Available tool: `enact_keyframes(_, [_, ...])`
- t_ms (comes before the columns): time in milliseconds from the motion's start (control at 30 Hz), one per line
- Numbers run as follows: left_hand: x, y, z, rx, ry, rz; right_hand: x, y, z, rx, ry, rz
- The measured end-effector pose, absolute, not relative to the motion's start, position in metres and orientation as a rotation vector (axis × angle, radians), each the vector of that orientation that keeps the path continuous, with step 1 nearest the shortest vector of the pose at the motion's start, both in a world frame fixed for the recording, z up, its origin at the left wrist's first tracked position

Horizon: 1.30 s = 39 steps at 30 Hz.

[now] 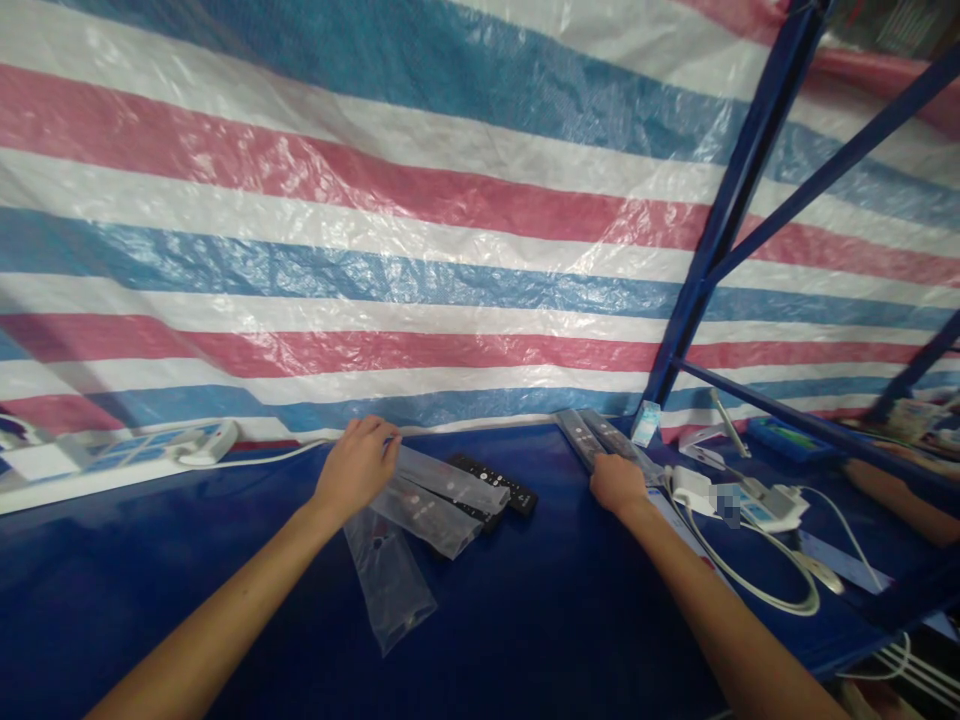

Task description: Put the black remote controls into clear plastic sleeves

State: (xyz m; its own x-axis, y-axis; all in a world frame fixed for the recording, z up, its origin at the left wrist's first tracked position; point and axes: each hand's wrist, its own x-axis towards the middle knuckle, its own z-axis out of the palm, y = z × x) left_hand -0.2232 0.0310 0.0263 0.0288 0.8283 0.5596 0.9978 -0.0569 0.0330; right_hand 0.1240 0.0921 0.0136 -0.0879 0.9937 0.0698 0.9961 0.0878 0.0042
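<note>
My left hand (358, 462) has its fingers curled over the ends of several frosted plastic sleeves (435, 515) that fan out on the blue table. Black remote controls (523, 498) lie partly beneath these sleeves, their buttons showing at the right end. One sleeve (390, 585) points toward me and looks flat. Further right, my right hand (619, 483) is closed at the near end of bagged remote controls (581, 440), which lie side by side against the back edge. Its fingertips are hidden from view.
White power strips with plugs stand at the left (150, 455) and right (772, 505). A white cable (787, 605) loops beside my right forearm. A small light-blue box (646, 424) stands by the blue metal frame (697, 270). Another person's arm (900, 495) shows far right. Striped sheeting (420, 270) hangs behind.
</note>
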Motion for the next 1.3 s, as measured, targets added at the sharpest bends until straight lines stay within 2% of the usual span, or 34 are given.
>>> enact_keyframes(233, [-0.157, 0.035, 0.038, -2.270, -1.742, -0.705, 0.108, 0.060, 0.010, -1.878, -2.510, 0.019])
enact_keyframes(600, [-0.072, 0.126, 0.031, -2.604, -1.995, -0.305, 0.128, 0.014, -0.002, -1.390, -2.530, 0.175])
enact_keyframes(933, [-0.090, 0.158, 0.013, -2.779, -2.099, -0.017, 0.136, 0.013, -0.014, -1.063, -2.470, 0.445])
enact_keyframes(1300, [-0.101, 0.149, 0.004, -2.748, -2.153, -0.062, 0.135, 0.006, -0.016, -1.045, -2.423, 0.468])
